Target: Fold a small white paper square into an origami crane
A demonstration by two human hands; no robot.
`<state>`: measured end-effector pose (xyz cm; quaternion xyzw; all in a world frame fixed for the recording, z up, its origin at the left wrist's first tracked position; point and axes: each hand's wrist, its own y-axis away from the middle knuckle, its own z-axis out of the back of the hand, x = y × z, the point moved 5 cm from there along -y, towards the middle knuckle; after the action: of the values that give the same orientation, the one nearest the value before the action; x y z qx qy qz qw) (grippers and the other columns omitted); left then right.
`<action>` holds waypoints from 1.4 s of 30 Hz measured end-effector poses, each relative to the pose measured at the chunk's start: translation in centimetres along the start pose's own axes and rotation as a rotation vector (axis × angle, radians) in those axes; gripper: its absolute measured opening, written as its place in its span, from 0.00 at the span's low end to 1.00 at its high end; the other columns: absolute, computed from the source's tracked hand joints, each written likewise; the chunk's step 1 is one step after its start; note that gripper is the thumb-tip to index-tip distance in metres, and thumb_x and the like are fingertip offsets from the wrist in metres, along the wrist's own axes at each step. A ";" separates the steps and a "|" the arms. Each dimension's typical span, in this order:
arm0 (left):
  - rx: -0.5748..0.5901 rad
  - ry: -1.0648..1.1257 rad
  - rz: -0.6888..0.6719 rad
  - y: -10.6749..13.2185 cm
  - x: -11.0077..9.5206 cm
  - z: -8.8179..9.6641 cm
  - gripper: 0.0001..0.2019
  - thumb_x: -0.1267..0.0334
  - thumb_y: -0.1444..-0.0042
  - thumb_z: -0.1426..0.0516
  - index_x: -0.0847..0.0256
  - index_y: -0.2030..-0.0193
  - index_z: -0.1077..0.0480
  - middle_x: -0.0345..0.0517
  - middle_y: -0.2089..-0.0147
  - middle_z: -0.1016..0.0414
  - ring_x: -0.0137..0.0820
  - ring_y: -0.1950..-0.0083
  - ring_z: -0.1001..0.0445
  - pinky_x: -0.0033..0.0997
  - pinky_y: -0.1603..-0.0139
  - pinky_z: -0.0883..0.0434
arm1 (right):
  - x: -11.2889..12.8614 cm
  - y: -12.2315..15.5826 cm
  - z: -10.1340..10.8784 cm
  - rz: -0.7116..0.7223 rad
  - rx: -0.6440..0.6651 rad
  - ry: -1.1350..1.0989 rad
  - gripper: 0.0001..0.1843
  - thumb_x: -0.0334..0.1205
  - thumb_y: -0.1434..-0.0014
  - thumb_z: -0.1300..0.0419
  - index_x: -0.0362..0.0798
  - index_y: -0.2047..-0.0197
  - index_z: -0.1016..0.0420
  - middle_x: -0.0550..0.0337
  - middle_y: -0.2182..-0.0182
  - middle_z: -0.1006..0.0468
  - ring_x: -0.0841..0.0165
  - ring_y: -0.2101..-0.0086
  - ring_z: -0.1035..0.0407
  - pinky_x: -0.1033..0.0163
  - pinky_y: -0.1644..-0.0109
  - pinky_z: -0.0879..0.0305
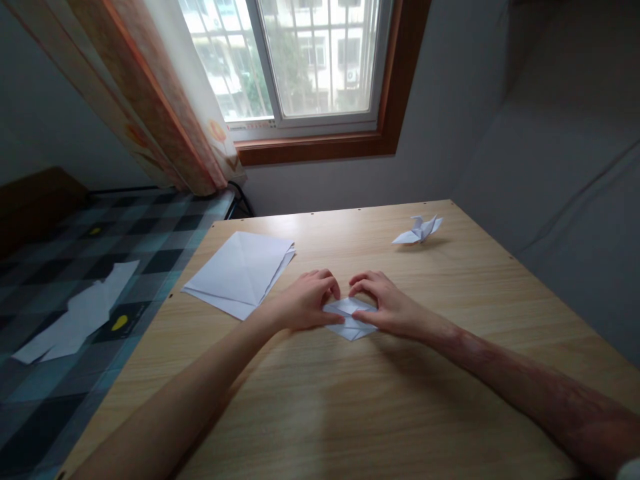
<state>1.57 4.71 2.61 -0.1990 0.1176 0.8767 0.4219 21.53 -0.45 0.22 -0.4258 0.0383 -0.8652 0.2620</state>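
A small white sheet of folded paper [352,328], roughly diamond-shaped with creases across it, lies on the wooden table in front of me. My left hand [311,301] grips its left side, thumb on top near the middle and fingers curled at the far edge. From the right, my right hand [384,304] holds the other side in the same way, its thumb pressing on the paper. The fingers hide both side corners. Beyond my right hand, a finished paper crane [419,230] stands near the table's far right edge.
Several white paper sheets [240,267] are stacked at the left of the wooden table [320,413]. Left of the table is a bed with a checked cover [165,233], where cut paper strips [83,317] lie. A window [320,60] and curtain [150,87] are behind.
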 end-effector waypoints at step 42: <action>-0.367 -0.206 -0.259 -0.3 -0.1 -1.2 0.15 0.65 0.36 0.39 0.55 0.44 0.20 0.47 0.42 0.15 0.41 0.46 0.17 0.46 0.35 0.26 | -1.9 -1.3 1.8 0.298 -0.103 0.338 0.10 0.26 0.34 0.36 0.52 0.56 0.23 0.54 0.55 0.12 0.58 0.55 0.20 0.53 0.49 0.25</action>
<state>2.14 4.43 1.59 -0.1950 -0.1137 0.8378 0.4971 23.27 1.88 0.38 -0.2773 0.1879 -0.8729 0.3547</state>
